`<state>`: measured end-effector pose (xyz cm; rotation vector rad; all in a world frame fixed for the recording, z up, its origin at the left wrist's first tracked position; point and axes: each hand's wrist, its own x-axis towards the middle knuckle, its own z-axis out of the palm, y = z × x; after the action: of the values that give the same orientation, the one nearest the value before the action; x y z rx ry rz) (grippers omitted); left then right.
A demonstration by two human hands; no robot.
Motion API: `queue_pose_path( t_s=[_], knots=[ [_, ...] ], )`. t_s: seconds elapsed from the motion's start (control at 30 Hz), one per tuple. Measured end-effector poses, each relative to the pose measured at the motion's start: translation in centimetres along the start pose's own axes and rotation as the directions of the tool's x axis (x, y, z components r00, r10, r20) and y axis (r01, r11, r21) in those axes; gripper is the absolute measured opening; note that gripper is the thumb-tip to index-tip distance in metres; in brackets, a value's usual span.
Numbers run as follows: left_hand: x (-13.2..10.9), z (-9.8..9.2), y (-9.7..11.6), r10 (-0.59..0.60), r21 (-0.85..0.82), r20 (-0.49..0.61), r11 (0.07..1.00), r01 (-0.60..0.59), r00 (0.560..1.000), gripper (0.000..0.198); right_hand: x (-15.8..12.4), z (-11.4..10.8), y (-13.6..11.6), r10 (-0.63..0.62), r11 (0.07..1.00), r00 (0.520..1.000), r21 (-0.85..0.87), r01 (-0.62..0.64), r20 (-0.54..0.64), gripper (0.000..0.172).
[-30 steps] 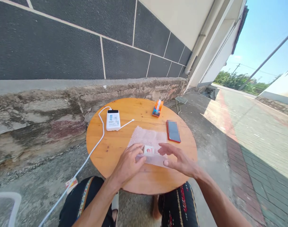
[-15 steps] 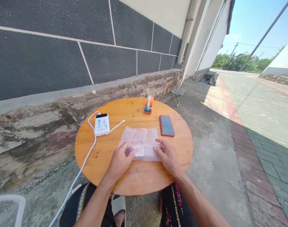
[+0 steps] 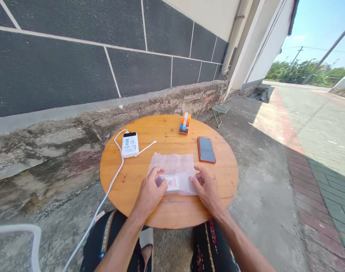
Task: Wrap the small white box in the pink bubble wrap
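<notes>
A sheet of bubble wrap (image 3: pixel 174 166) lies on the round wooden table (image 3: pixel 138 177) in front of me. A small white item with a red mark (image 3: pixel 172 183) sits at its near edge. My left hand (image 3: pixel 150 192) rests on the wrap's near left corner, thumb and fingers pinched by the small item. My right hand (image 3: pixel 206 187) presses the wrap's near right edge, fingers curled down on it.
A white power bank (image 3: pixel 130 144) with a white cable (image 3: pixel 110 187) lies at the table's left. An orange tape dispenser (image 3: pixel 185 123) stands at the back, a red-cased phone (image 3: pixel 206 149) to the right. A folding stool (image 3: pixel 218 112) stands beyond, by the stone ledge.
My right hand came down from hovering over the wrap onto its right edge. My left hand stayed at the small item. The view shifted slightly.
</notes>
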<state>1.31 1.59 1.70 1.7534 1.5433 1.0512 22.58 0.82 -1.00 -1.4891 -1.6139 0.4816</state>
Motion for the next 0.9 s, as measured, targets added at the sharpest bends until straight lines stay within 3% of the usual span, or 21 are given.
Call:
queue_pose_path(
  t_s=[0.13,0.2,0.27,0.37,0.57,0.8,0.9],
  knots=[
    [-0.1,-0.1,0.1,0.031,0.041,-0.002,0.999,-0.031,1.0,0.033,-1.6,-1.9,-2.8,-0.283,0.948,0.95,-0.19,0.255,-0.136,0.026],
    [-0.2,-0.3,0.2,0.047,0.046,-0.006,0.998,-0.047,0.999,0.034,-2.5,-2.1,-4.6,-0.435,0.875,0.9,-0.224,0.429,0.023,0.026],
    [-0.1,-0.4,0.4,0.061,0.049,-0.005,0.997,-0.06,0.998,0.034,-2.8,-1.4,-5.8,-0.511,0.806,0.831,-0.212,0.552,0.22,0.031],
    [-0.1,-0.4,0.6,0.063,0.059,0.015,0.996,-0.064,0.998,0.034,-2.2,0.3,-6.2,-0.537,0.749,0.771,-0.226,0.623,0.343,0.035],
    [-1.1,-0.9,-0.2,0.043,0.122,-0.027,0.992,-0.039,0.999,0.039,-0.3,1.1,-5.6,-0.533,0.692,0.739,-0.29,0.661,0.412,0.03],
    [-3.5,-4.7,-2.9,-0.081,0.007,-0.036,0.997,0.081,0.996,0.034,-0.1,0.8,-6.0,-0.481,0.662,0.733,-0.348,0.664,0.482,0.03],
    [-4.2,-5.9,-2.6,-0.13,-0.08,-0.122,0.989,0.121,0.984,0.032,0.0,1.0,-5.7,-0.499,0.647,0.727,-0.355,0.675,0.472,0.031]
  ],
)
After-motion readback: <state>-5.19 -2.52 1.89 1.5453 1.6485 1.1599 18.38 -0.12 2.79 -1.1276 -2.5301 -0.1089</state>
